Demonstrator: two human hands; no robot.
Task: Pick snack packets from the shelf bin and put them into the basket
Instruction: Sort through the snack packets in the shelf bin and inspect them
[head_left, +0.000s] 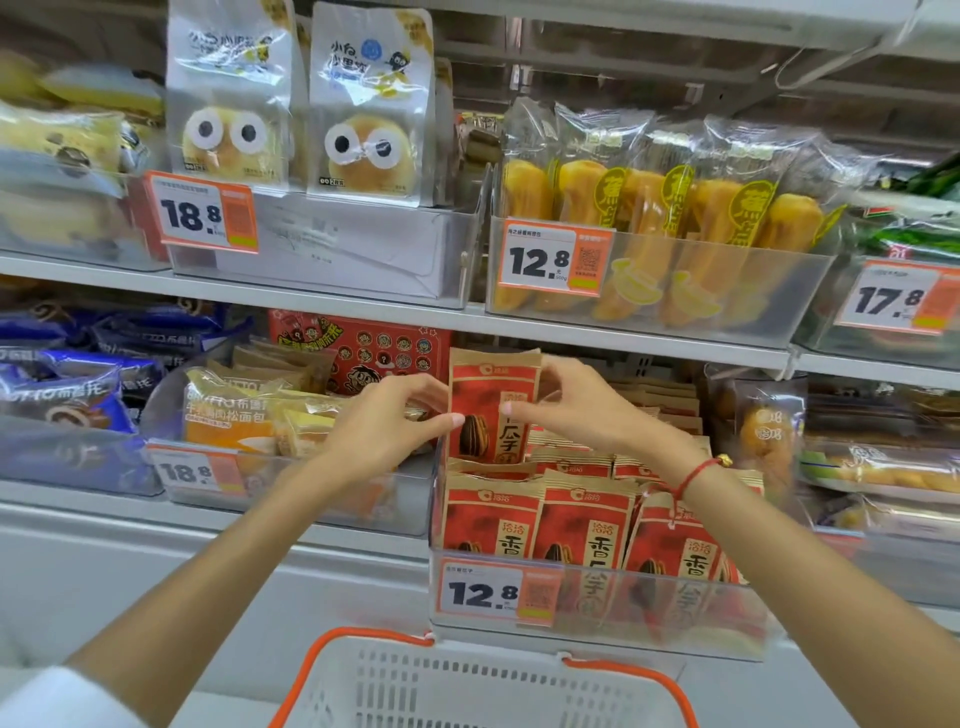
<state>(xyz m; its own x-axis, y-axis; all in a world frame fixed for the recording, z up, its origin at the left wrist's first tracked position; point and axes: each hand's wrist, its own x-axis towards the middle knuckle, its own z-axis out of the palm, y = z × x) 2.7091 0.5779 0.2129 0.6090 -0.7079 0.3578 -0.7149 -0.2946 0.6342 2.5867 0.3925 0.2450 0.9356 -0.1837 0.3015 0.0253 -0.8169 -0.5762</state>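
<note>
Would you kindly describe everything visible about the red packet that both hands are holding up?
The raised packet is a flat pouch of kraft-brown paper with a red front panel, a dark striped seed picture and Chinese lettering. It stands upright, lifted above the matching packets in the clear bin. The left hand pinches its left edge and the right hand its right edge. Its lower part is hidden behind the other packets.

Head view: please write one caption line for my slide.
Both hands, left hand and right hand, lift a red snack packet from the shelf bin above the basket.
</note>
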